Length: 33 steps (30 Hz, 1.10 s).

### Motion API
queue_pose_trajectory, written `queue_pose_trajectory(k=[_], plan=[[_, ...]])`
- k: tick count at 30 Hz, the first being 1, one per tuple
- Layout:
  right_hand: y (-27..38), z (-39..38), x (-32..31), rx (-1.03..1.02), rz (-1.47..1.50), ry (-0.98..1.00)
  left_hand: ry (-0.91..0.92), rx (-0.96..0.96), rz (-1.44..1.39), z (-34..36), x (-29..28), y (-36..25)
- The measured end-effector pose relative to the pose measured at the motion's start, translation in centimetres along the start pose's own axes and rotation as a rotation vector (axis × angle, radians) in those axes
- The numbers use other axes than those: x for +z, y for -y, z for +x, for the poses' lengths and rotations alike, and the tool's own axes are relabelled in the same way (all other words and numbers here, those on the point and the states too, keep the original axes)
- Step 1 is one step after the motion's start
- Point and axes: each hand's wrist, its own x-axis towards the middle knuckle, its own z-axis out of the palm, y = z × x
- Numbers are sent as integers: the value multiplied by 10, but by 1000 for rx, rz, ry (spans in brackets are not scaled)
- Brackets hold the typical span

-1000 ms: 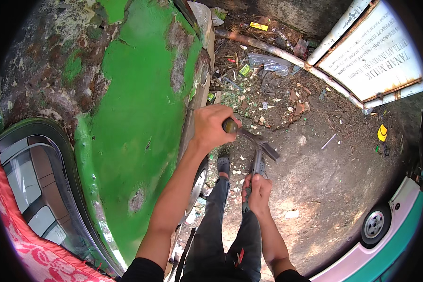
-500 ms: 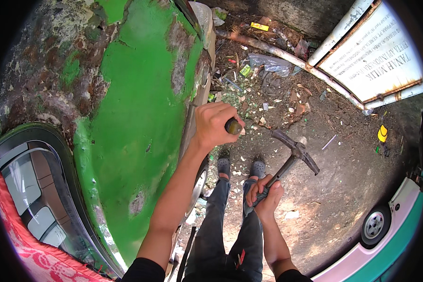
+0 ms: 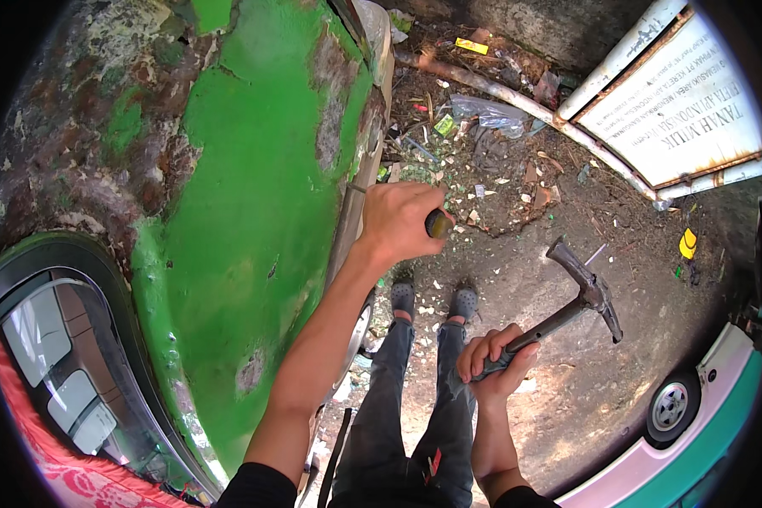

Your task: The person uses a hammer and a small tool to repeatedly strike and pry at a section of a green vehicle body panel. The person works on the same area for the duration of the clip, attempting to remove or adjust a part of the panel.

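My left hand [image 3: 400, 222] is closed around a screwdriver [image 3: 438, 223] whose rounded, dark yellowish handle end faces right. Its thin shaft emerges left of the fist, toward the edge of the green car panel [image 3: 245, 195]; whether the tip touches the metal is hidden. Paint has flaked off that panel in rough, rusty patches. In my right hand [image 3: 495, 364] is a hammer [image 3: 593, 296], gripped by its handle, with the dark metal head up and to the right, apart from the screwdriver.
Paint chips and litter [image 3: 483, 169] cover the ground beyond my feet. A white signboard [image 3: 677, 102] on a rusty pipe frame stands at the upper right. A pink and green vehicle [image 3: 677, 432] is at the lower right. The car's window [image 3: 59, 356] and a red patterned cloth [image 3: 68, 474] lie at left.
The hammer has swung away to the right, its head now farther from the screwdriver. My left hand and the screwdriver have shifted only slightly.
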Motion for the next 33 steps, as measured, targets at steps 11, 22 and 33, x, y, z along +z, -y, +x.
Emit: queue_pose_trajectory(k=[11, 22, 33], plan=[[-30, 18, -4, 175, -365, 12, 94, -55, -1, 7, 1, -4], [-19, 19, 8, 190, -490, 34, 18, -81, -34, 10, -1, -2], [-16, 20, 8, 120, -460, 73, -59, -81, -76, 9, -3, 1]])
